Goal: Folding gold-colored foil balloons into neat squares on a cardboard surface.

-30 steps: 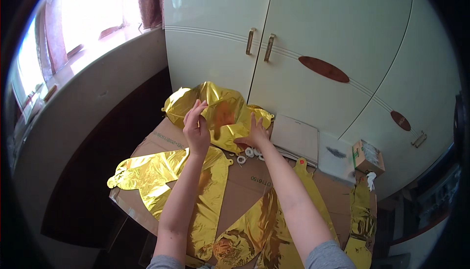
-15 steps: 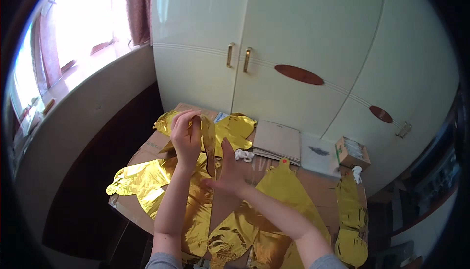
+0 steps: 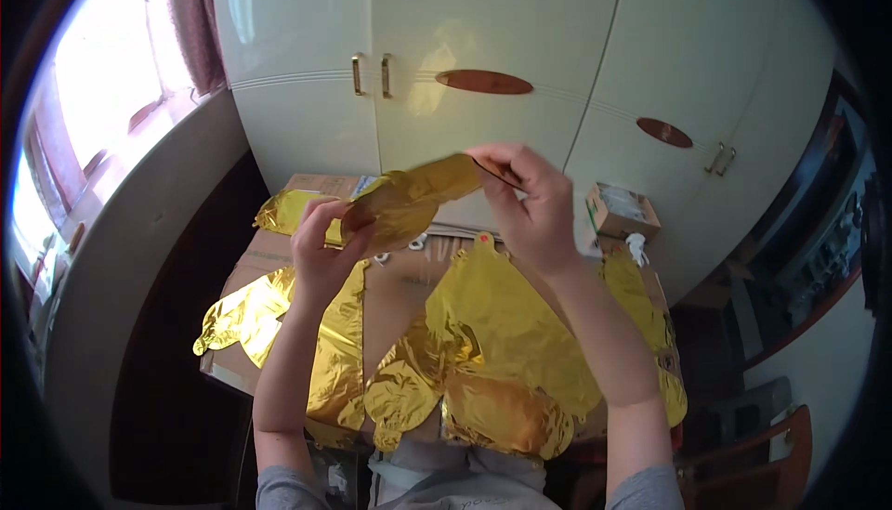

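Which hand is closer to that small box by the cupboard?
Right. The right hand is left of the box, not touching it; the left hand is farther left, at the opposite end of the gold foil both hold.

Held foil (image 3: 404,202): metallic, glossy, creased
Cardboard (image 3: 392,304): matt, paper-like
Cabinet doors (image 3: 492,13), 12 o'clock: smooth, glossy
Door handles (image 3: 357,74), 11 o'clock: shiny metal
Sleeve (image 3: 646,490), 5 o'clock: matt cloth

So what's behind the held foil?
Cabinet above the foil; below it, white rolls and a sliver of the board stack. Whatever the foil and right hand cover can't be seen.
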### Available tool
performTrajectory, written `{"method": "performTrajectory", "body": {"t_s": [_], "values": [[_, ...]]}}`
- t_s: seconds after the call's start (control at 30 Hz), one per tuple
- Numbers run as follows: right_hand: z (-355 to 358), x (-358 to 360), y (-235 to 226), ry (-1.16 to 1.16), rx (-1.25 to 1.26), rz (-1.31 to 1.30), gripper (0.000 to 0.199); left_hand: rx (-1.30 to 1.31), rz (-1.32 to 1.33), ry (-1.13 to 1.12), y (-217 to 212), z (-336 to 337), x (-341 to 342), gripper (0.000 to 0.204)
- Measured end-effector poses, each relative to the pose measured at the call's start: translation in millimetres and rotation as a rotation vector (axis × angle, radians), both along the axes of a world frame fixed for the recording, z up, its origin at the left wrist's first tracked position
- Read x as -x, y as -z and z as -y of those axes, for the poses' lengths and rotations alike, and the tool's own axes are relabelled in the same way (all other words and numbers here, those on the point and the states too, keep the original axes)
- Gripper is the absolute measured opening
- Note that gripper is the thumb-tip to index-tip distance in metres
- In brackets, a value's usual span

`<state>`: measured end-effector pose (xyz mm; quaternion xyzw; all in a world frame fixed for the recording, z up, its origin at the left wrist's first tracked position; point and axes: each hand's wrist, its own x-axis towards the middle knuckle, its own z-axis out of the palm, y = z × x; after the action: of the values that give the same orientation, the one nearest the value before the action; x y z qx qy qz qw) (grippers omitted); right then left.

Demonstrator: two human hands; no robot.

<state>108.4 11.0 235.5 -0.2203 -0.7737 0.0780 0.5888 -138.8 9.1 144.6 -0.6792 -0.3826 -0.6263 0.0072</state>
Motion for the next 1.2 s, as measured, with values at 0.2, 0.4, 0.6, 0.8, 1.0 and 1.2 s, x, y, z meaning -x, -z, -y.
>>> {"method": "performTrajectory", "body": {"t_s": [0.2, 0.4, 0.6, 0.8, 1.0, 1.2], "values": [[67.4, -51.9, -46.8, 0.046, -0.187, 0.127, 0.016, 0.278, 0.042, 0.183, 36.2, -13.0, -38.2, 0.019], [118.1, -118.7, -2.0, 0.279, -0.230, 0.318, 0.024, 0.200, -0.510, 0.035, 47.0, -51.6, -86.6, 0.025], [163.4, -149.8, 61.9, 0.334, -0.213, 0.493, 0.024, 0.159, -0.325, 0.121, 43.5, -75.1, -123.6, 0.017], [196.9, -145.5, 158.0, 0.187, -0.079, 0.723, 0.025, 0.094, -0.474, 0.131, 87.7, -74.1, -119.8, 0.021], [198.0, -132.3, 233.8, 0.072, -0.060, 0.940, 0.029, 0.236, -0.827, 0.193, 161.0, -69.9, -91.1, 0.038], [194.4, -127.0, 249.2, 0.087, 0.016, 0.911, 0.028, 0.275, -0.929, 0.200, 176.4, -75.2, -93.4, 0.043]]}}
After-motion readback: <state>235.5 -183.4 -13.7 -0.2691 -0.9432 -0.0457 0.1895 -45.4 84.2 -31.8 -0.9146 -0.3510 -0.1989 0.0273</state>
